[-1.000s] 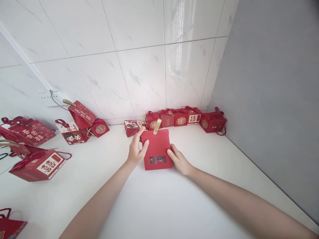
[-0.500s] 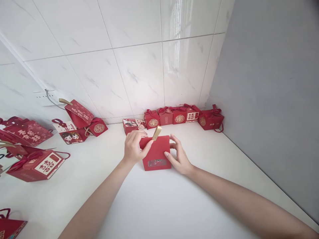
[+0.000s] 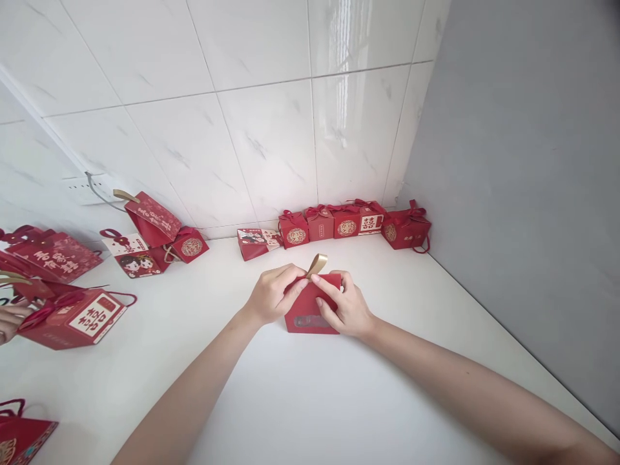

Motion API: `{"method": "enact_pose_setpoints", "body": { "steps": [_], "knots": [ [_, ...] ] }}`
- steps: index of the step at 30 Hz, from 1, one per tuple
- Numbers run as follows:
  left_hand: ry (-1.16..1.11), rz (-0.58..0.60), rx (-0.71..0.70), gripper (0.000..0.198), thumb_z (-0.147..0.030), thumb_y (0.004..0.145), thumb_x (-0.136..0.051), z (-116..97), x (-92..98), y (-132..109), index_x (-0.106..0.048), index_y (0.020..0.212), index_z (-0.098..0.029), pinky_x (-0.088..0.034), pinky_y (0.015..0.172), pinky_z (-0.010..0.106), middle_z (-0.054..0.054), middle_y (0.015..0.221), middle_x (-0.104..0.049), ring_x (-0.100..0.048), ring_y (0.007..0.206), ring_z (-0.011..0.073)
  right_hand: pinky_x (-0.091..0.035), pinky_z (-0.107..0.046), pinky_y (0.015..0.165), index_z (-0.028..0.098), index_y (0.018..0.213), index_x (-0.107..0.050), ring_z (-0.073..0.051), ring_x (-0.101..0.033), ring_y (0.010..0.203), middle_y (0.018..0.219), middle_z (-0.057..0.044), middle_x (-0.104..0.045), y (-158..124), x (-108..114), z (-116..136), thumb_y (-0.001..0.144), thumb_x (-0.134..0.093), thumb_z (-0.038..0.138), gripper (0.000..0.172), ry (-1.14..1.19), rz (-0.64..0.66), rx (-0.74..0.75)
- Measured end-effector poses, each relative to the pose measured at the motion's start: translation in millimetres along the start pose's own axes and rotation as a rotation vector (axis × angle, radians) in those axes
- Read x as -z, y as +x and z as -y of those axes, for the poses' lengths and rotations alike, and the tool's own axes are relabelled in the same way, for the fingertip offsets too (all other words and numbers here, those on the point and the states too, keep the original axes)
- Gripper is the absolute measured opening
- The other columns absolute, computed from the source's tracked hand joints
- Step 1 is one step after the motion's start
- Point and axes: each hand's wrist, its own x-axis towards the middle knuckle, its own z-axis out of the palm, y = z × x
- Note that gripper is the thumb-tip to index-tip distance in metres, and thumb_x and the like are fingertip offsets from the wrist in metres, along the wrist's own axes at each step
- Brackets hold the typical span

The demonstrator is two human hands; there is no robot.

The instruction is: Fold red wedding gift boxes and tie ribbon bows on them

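Note:
A red gift box with a clear window low on its front stands upright on the white table. From its top rises a loop of gold ribbon. My left hand pinches the box's top edge at the left, its thumb beside the foot of the ribbon. Around the right side of the box is my right hand, thumb on the front face and index finger at the top edge by the ribbon. The far fingers of both hands are partly hidden behind the box.
Along the tiled wall stands a row of small red boxes. More stacked red boxes are at the left, with a large red box nearer. Another person's hand shows at the left edge. A grey panel borders the right.
The box has shifted slightly right. My right index finger has moved up to the top edge near the ribbon, and the ribbon loop looks wider. Another person's hand has appeared at the left.

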Motion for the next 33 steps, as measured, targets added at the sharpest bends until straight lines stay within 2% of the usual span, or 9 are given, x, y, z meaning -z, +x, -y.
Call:
{"method": "enact_pose_setpoints", "body": {
  "steps": [4,10,14,19,21,23,26,29,33],
  "knots": [
    [0.018,-0.011,-0.02,0.007,-0.015,0.091,-0.048,0.1,-0.3,0.6,-0.054,0.088,-0.018,-0.037,0.057,0.023,-0.001,0.07,-0.054,-0.043,0.057,0.0097,-0.056,-0.035,0.069,0.036,0.143,-0.034,-0.021,-0.054,0.092,0.103,-0.008,-0.041,0.9,1.8,-0.9,0.085,-0.055,0.019,0.064,-0.041,-0.004,0.012],
    [0.009,-0.038,-0.009,0.012,-0.015,0.091,-0.046,-0.5,-3.3,0.8,-0.055,0.085,-0.017,-0.038,0.059,0.024,0.001,0.072,-0.058,-0.047,0.059,0.0103,-0.056,-0.036,0.076,0.034,0.142,-0.034,-0.022,-0.054,0.101,0.113,-0.01,-0.043,1.3,2.7,1.0,0.083,-0.055,0.016,0.065,-0.017,-0.013,0.038],
    [0.013,-0.032,0.109,0.017,-0.02,0.091,-0.047,-11.8,1.4,3.6,-0.059,0.08,-0.018,-0.04,0.061,0.025,0.001,0.07,-0.06,-0.051,0.061,0.0115,-0.055,-0.038,0.082,0.033,0.142,-0.034,-0.023,-0.053,0.107,0.12,-0.01,-0.042,2.3,2.6,-0.5,0.084,-0.054,0.016,0.064,0.017,-0.023,0.072],
    [-0.113,-0.044,0.253,0.02,-0.028,0.084,-0.063,-35.4,10.1,14.0,-0.068,0.102,-0.022,-0.048,0.082,0.027,0.003,0.098,-0.07,-0.063,0.089,0.0156,-0.053,-0.042,0.089,0.035,0.14,-0.035,-0.024,-0.048,0.117,0.126,-0.01,-0.039,5.4,2.0,-0.8,0.084,-0.054,0.014,0.063,0.051,-0.002,0.184],
    [-0.196,-0.055,0.318,0.016,-0.03,0.082,-0.066,-38.8,10.3,16.6,-0.072,0.093,-0.021,-0.05,0.081,0.026,0.002,0.093,-0.071,-0.064,0.088,0.0159,-0.052,-0.042,0.09,0.035,0.139,-0.036,-0.024,-0.048,0.117,0.127,-0.01,-0.038,5.3,1.3,-0.2,0.084,-0.054,0.013,0.062,0.068,0.012,0.198],
    [-0.296,-0.072,0.416,0.016,-0.033,0.083,-0.065,-36.0,8.9,17.2,-0.072,0.084,-0.019,-0.051,0.075,0.025,0.002,0.085,-0.071,-0.065,0.082,0.0152,-0.052,-0.041,0.089,0.035,0.139,-0.036,-0.023,-0.049,0.114,0.125,-0.01,-0.039,3.7,0.3,-0.3,0.086,-0.053,0.014,0.06,0.077,0.031,0.171],
    [-0.424,-0.1,0.522,0.021,-0.037,0.084,-0.063,-24.7,6.1,15.3,-0.073,0.085,-0.018,-0.052,0.069,0.024,0.003,0.081,-0.07,-0.065,0.076,0.0146,-0.054,-0.037,0.08,0.034,0.14,-0.033,-0.021,-0.053,0.1,0.116,-0.009,-0.043,-0.6,-1.8,-2.7,0.09,-0.051,0.019,0.056,0.066,0.059,0.097],
    [-0.449,-0.109,0.539,0.024,-0.038,0.084,-0.064,-15.4,5.1,13.3,-0.074,0.087,-0.017,-0.052,0.066,0.024,0.004,0.08,-0.071,-0.065,0.074,0.015,-0.054,-0.035,0.07,0.033,0.143,-0.026,-0.019,-0.052,0.086,0.106,-0.008,-0.046,-4.1,-3.4,-5.5,0.092,-0.049,0.024,0.058,0.032,0.068,0.072],
    [-0.418,-0.074,0.502,0.023,-0.037,0.082,-0.065,-11.1,6.8,10.8,-0.075,0.089,-0.017,-0.055,0.072,0.027,0.006,0.085,-0.072,-0.067,0.08,0.0177,-0.052,-0.034,0.065,0.033,0.146,-0.017,-0.019,-0.05,0.079,0.102,-0.007,-0.046,-4.8,-3.5,-5.7,0.093,-0.048,0.025,0.062,0.007,0.066,0.078]
  ]
}}
